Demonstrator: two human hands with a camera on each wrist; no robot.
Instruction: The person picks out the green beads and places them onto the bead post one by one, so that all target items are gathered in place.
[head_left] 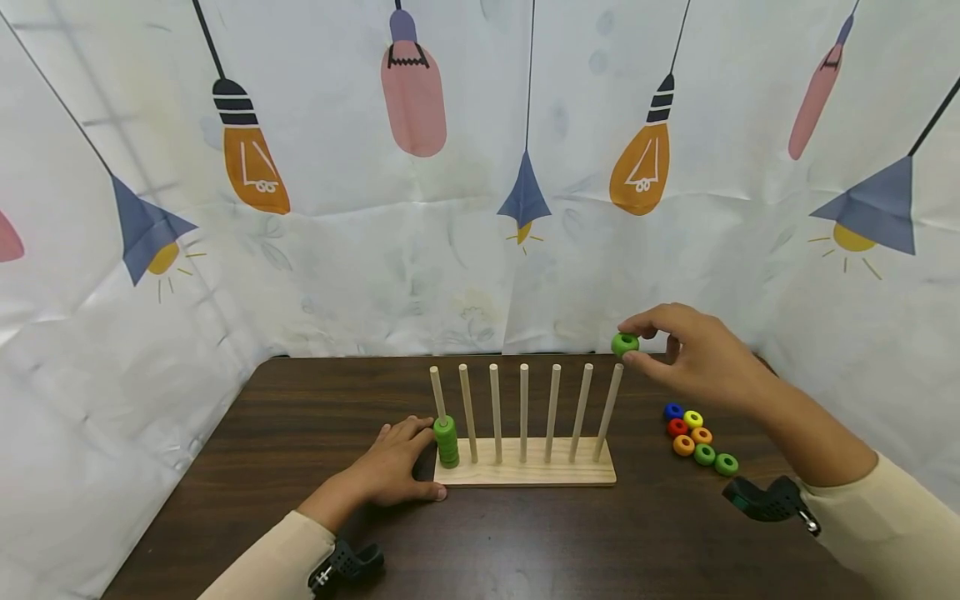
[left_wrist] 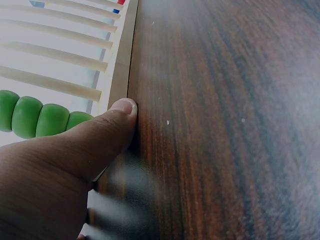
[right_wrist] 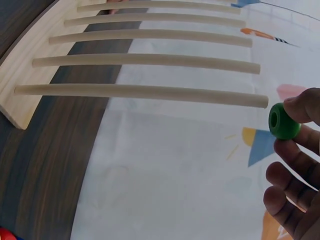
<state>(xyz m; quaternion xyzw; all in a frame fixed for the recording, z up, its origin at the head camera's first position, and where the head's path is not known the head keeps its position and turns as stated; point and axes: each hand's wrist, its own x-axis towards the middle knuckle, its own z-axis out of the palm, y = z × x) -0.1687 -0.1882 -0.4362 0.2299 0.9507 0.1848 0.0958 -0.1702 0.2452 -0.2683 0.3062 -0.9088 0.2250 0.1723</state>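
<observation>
A wooden peg stand with several upright pegs rests on the table. My left hand grips its left end, thumb along the front edge and fingers toward the back. In the left wrist view the thumb presses the edge of the base. Green beads are stacked low on the leftmost peg. My right hand pinches a green bead between thumb and fingertips, just above the tip of the rightmost peg. In the right wrist view that bead sits slightly apart from the peg's end, its hole facing the peg.
Right of the stand lie loose beads: a blue bead, a yellow bead, a red bead, orange beads and green beads. A white curtain printed with lamps hangs behind the dark wooden table.
</observation>
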